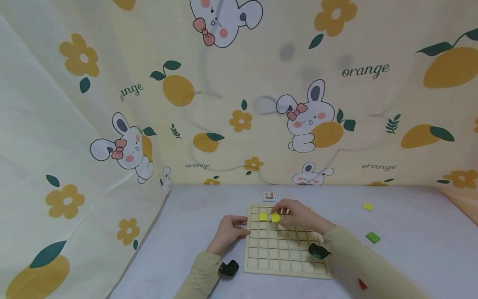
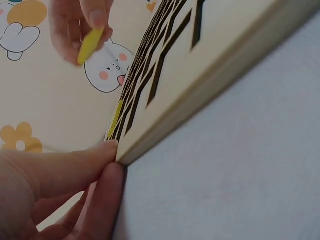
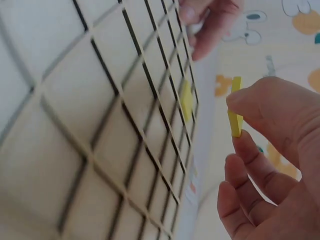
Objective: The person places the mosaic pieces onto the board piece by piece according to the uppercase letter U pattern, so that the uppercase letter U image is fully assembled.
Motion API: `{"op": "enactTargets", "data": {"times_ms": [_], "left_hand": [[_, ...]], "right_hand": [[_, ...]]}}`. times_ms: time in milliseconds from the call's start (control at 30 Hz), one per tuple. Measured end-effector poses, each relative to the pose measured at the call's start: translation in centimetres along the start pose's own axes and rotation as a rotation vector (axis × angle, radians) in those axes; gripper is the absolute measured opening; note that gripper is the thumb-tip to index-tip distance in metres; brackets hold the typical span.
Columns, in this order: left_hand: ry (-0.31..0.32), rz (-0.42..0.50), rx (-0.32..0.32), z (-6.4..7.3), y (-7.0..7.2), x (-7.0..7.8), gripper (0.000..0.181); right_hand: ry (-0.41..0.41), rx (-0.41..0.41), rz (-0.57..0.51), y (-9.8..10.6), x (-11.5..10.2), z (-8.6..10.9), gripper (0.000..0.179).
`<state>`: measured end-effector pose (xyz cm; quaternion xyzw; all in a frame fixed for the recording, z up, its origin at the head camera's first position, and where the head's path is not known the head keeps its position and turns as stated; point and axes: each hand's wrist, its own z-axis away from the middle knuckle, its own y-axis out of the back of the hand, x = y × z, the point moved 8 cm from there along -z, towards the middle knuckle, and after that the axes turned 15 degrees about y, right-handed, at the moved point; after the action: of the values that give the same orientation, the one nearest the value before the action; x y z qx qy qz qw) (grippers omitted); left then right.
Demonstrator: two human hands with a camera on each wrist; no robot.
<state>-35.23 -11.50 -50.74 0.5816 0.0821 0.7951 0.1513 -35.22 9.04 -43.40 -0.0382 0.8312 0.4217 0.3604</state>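
In the head view a wooden grid board (image 1: pixel 282 253) lies on the table, with one yellow square tile (image 1: pixel 263 216) in a cell near its far left corner. My left hand (image 1: pixel 228 233) is at the board's left edge; the left wrist view shows its thumb (image 2: pixel 75 172) and a finger gripping that edge. Above the board's far rows, my right hand (image 1: pixel 298 215) pinches a second yellow square tile (image 3: pixel 235 110) between thumb and finger. The right wrist view shows this tile edge-on, apart from the board.
A small card with a coloured grid pattern (image 1: pixel 270 196) lies beyond the board. To the right are another yellow piece (image 1: pixel 367 206), a green square tile (image 1: pixel 373 237) and a red piece (image 1: pixel 362 284) near the right sleeve. A patterned cloth (image 1: pixel 239 83) hangs behind the table.
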Motion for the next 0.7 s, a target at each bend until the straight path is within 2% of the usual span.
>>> {"op": "enactTargets", "data": {"times_ms": [167,300,500,700], "left_hand": [[-0.002,-0.039,0.029,0.1,0.1,0.2,0.042],[-0.004,-0.045,0.033,0.1,0.1,0.1,0.041],[-0.014,-0.032,0.022,-0.1,0.1,0.0,0.041],[-0.012,-0.048,0.026,0.0,0.2,0.1,0.041]], "right_hand": [[0.015,-0.002,0.02,-2.0,0.6,-0.9,0.025],[-0.017,-0.003,0.026,-3.2,1.2,-1.2,0.025],[-0.097,0.018,0.019,-4.1,2.0,-1.3,0.025],[-0.109,0.021,0.033,-4.7,2.4,-1.6,0.023]]}}
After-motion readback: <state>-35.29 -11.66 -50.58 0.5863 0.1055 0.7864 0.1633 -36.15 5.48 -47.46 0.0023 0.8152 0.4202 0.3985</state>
